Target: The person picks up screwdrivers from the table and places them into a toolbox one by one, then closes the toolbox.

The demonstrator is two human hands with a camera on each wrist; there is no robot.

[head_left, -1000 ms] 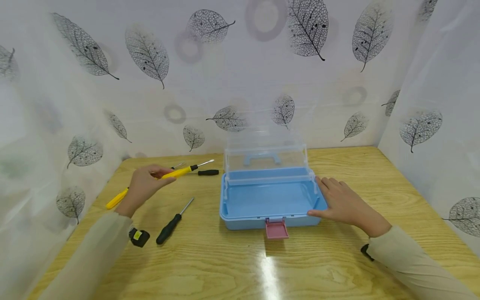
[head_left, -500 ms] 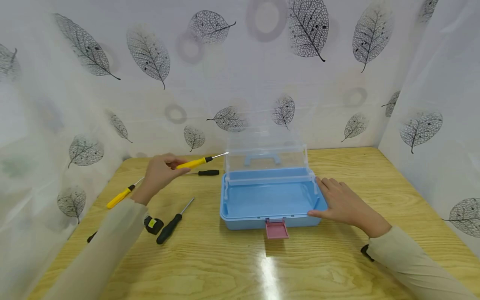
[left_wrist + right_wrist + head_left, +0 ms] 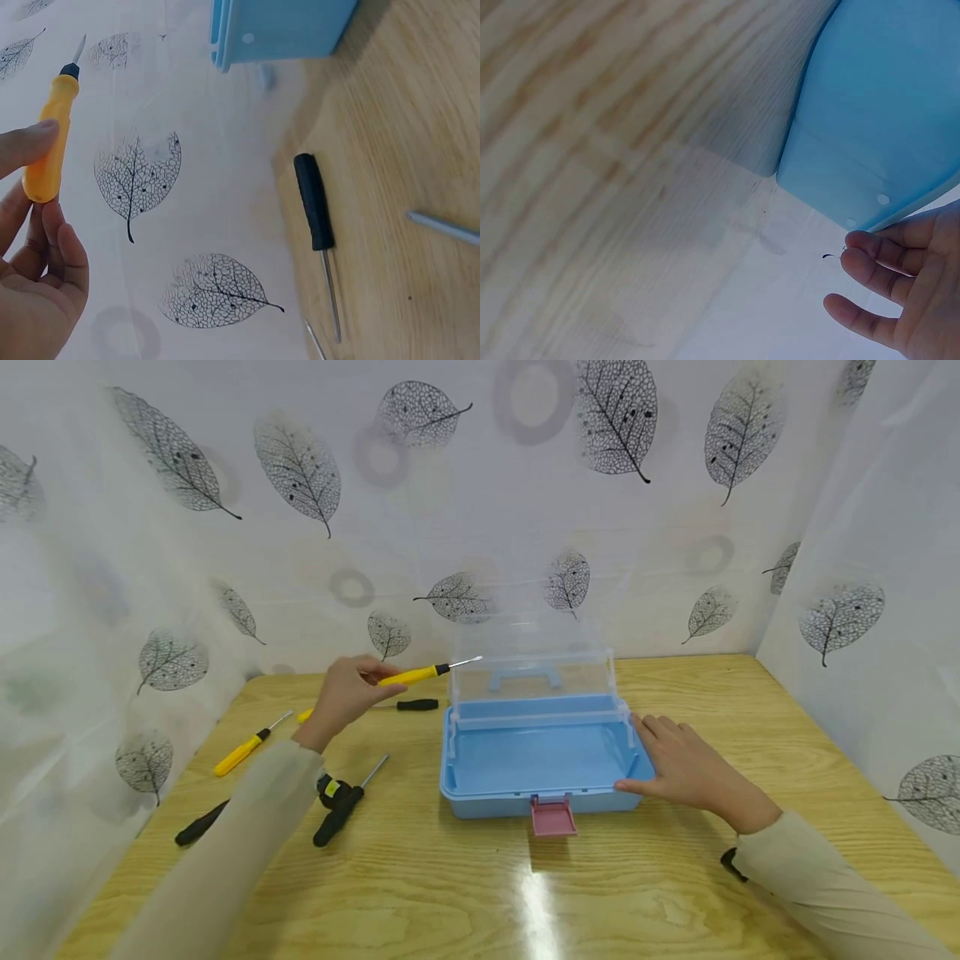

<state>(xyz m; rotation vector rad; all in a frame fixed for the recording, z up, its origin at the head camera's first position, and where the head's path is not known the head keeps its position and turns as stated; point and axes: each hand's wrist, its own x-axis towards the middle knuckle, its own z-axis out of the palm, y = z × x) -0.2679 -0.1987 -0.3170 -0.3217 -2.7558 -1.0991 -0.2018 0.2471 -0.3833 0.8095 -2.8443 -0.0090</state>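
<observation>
My left hand [image 3: 347, 700] is raised over the left half of the table, pinching the yellow handle of a screwdriver [image 3: 412, 677]. Its metal tip points right and overlaps the toolbox's clear lid [image 3: 585, 670] in the head view. In the left wrist view, thumb and fingertips grip the yellow handle [image 3: 54, 161] near its lower end. A light-blue toolbox [image 3: 487, 808] stands with its lid raised and its pink latch [image 3: 553, 820] hanging down in front. On its right rim rests my right hand [image 3: 678, 767], thumb at the front corner, fingers loosely bent along the side [image 3: 877, 120].
Left of the toolbox lie another yellow screwdriver [image 3: 242, 753], a black-handled one [image 3: 339, 818], a slim black one [image 3: 417, 705] and a black tape measure [image 3: 330, 791]. The left sleeve partly covers a black handle [image 3: 201, 825]. Leaf-printed curtains [image 3: 465, 510] border the table.
My left hand has carried the yellow screwdriver rightward and slightly up, toward the toolbox, uncovering tools behind the arm. The right hand has stayed on the toolbox.
</observation>
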